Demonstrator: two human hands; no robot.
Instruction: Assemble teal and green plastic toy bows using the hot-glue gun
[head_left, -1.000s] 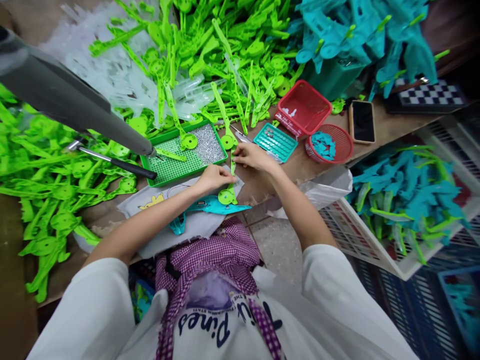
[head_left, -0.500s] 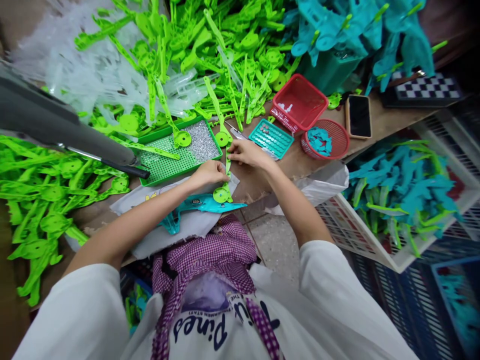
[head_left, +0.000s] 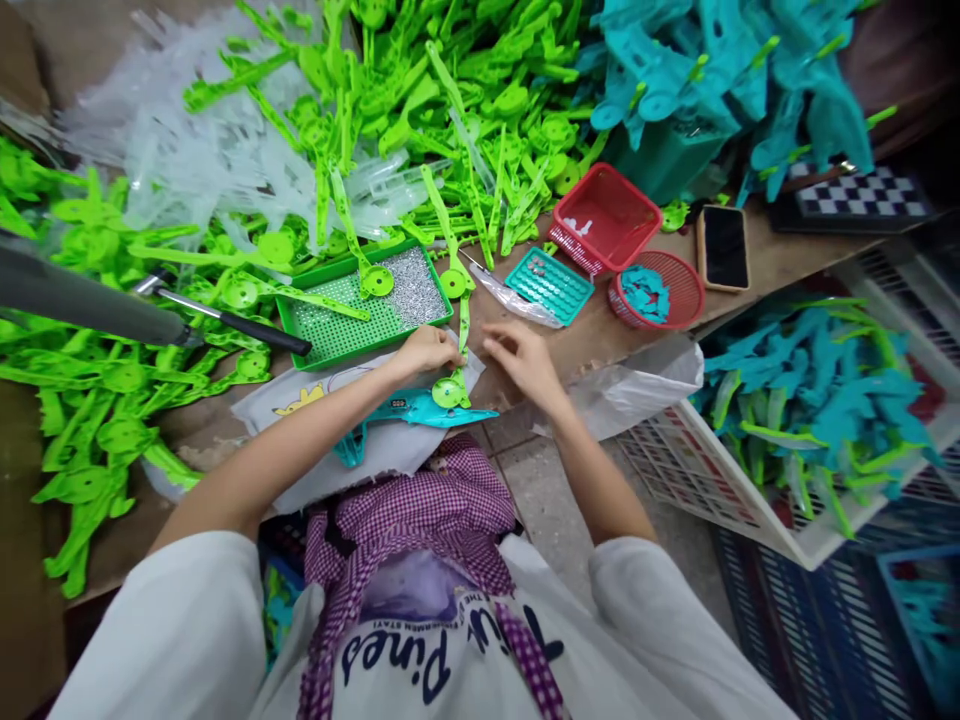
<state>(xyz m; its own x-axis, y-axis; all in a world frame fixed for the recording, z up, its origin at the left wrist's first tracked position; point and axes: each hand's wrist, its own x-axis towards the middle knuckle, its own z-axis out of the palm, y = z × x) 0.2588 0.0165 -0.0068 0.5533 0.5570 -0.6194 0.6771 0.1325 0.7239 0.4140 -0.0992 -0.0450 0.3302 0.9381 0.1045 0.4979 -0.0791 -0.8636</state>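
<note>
While my left hand point(head_left: 429, 349) stays with fingers curled at the shaft of the green lever point(head_left: 450, 392), its grip hidden from me, my right hand point(head_left: 526, 365) has come off that shaft and hangs just to the right, fingers parted, holding nothing; the lever, its near end over a teal part point(head_left: 411, 408), likely relies on the left alone. Around them, a grey post point(head_left: 97, 302) juts in at left, obstructing reach to a hammer point(head_left: 244, 325); then come a green tray point(head_left: 330, 338) and, right, a teal tray point(head_left: 559, 292).
</note>
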